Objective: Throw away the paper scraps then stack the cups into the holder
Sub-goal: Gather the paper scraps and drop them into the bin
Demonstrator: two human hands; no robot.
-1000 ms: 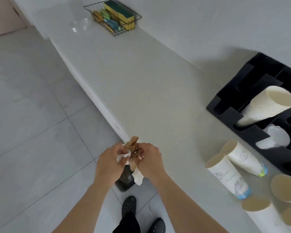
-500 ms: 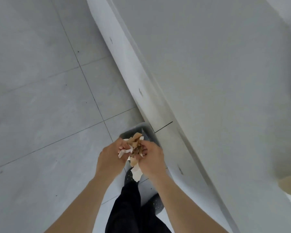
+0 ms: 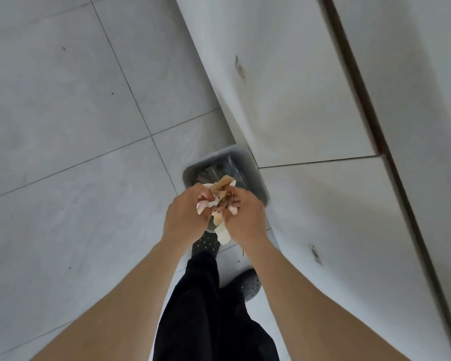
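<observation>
A crumpled bundle of brown and white paper scraps point(image 3: 221, 196) is pressed between both hands. My left hand point(image 3: 186, 217) grips its left side and my right hand point(image 3: 245, 221) grips its right side, with a white strip hanging down below. The bundle hangs just above the near edge of a grey bin point(image 3: 193, 169) with a dark liner, which stands on the floor against the cabinet. The cups and the holder are out of view.
White cabinet fronts point(image 3: 297, 113) run along the right, with the counter edge point(image 3: 370, 121) above them. Grey floor tiles point(image 3: 76, 126) fill the left. My dark trousers and two perforated dark shoes point(image 3: 248, 284) are below the hands, close to the bin.
My view has dropped from the counter to the floor, so the cups and holder have left the frame. The hands, still holding the scraps, now hang over the bin.
</observation>
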